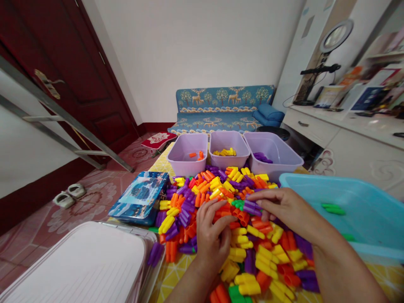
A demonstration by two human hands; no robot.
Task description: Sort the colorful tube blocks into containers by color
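A heap of finger-shaped plastic toy pieces [265,261] in orange, yellow, purple and green spreads over the table. My left hand [214,229] rests low over the middle of it, fingers bent and apart, close to some orange pieces [222,210]. To the right, the fingers of my right hand [280,206] close around the end of a purple toy piece [251,207]. A green piece [238,205] lies right against that purple one. My right fingertips are partly hidden behind the hand.
Three lilac bins stand behind the heap: one with orange pieces [187,168], one with yellow [229,162], one with purple [277,168]. A blue tub [372,202] with green pieces is at right. A blue case [139,198] and white lids [78,261] lie left.
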